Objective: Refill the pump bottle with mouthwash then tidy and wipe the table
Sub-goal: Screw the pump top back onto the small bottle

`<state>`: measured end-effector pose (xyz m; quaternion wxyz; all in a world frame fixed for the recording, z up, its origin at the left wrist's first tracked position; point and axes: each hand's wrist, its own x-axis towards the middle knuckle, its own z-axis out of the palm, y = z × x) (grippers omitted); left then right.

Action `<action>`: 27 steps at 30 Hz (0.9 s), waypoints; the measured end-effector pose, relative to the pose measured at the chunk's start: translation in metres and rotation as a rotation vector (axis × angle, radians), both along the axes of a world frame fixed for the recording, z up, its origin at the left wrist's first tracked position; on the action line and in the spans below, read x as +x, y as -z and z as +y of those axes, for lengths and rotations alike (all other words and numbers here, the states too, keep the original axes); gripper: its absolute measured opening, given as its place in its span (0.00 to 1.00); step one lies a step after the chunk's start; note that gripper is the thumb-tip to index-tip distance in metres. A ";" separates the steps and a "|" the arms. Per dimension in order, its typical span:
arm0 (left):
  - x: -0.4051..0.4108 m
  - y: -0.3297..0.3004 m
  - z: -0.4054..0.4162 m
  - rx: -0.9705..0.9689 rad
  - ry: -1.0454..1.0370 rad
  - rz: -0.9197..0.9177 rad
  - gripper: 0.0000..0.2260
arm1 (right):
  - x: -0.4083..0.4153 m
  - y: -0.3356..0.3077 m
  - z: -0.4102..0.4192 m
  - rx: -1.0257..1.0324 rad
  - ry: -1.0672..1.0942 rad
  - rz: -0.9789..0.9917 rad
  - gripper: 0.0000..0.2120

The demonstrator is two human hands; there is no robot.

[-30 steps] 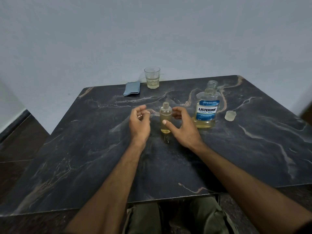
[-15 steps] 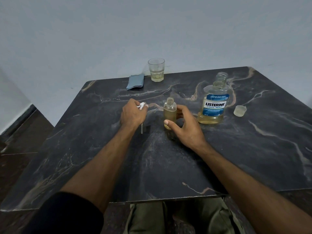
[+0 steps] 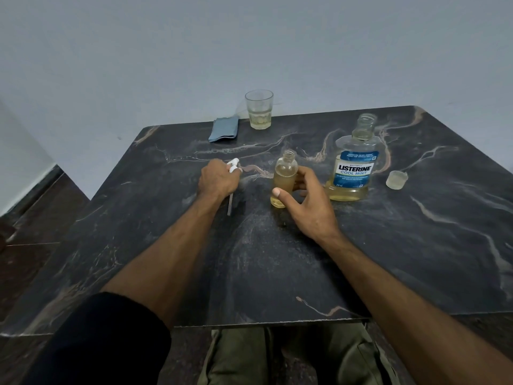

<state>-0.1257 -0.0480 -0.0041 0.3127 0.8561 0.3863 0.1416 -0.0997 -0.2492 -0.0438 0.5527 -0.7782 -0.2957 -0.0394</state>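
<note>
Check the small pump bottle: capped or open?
Open. The small pump bottle has a bare neck; the white pump head is in the left hand.

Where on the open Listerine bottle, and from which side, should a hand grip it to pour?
Probably the flat labelled body of the Listerine bottle, from its right side: it stands upright and uncapped, the neck is narrow, and the small bottle with the right hand crowds its left.

Left hand (image 3: 219, 181), earlier beside pump bottle (image 3: 283, 179), now farther left, gripping white pump head (image 3: 233, 165), dip tube trailing.
</note>
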 end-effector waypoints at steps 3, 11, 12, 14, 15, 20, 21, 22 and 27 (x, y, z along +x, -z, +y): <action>-0.001 -0.012 0.002 -0.110 0.014 -0.165 0.09 | 0.000 0.000 0.000 -0.016 -0.016 -0.008 0.26; -0.009 -0.077 -0.007 -0.418 0.162 -0.574 0.12 | -0.003 -0.002 -0.001 -0.032 -0.051 -0.019 0.25; -0.010 -0.085 -0.011 -0.439 0.175 -0.624 0.13 | -0.003 -0.002 -0.001 -0.033 -0.053 -0.018 0.25; -0.012 -0.100 -0.020 -0.467 0.223 -0.717 0.13 | -0.004 -0.002 -0.001 -0.033 -0.055 -0.014 0.24; -0.012 -0.105 -0.025 -0.469 0.254 -0.753 0.12 | -0.004 -0.003 -0.001 -0.034 -0.055 -0.013 0.25; -0.014 -0.116 -0.048 -0.435 0.388 -0.850 0.09 | -0.003 -0.003 -0.001 -0.050 -0.054 -0.014 0.26; -0.014 -0.116 -0.051 -0.421 0.396 -0.852 0.09 | -0.003 -0.003 0.000 -0.054 -0.054 -0.015 0.26; -0.014 -0.115 -0.053 -0.415 0.398 -0.855 0.09 | -0.003 -0.003 -0.001 -0.054 -0.054 -0.016 0.26; -0.012 -0.106 -0.057 -0.417 0.377 -0.842 0.11 | -0.003 -0.003 -0.001 -0.046 -0.058 -0.025 0.25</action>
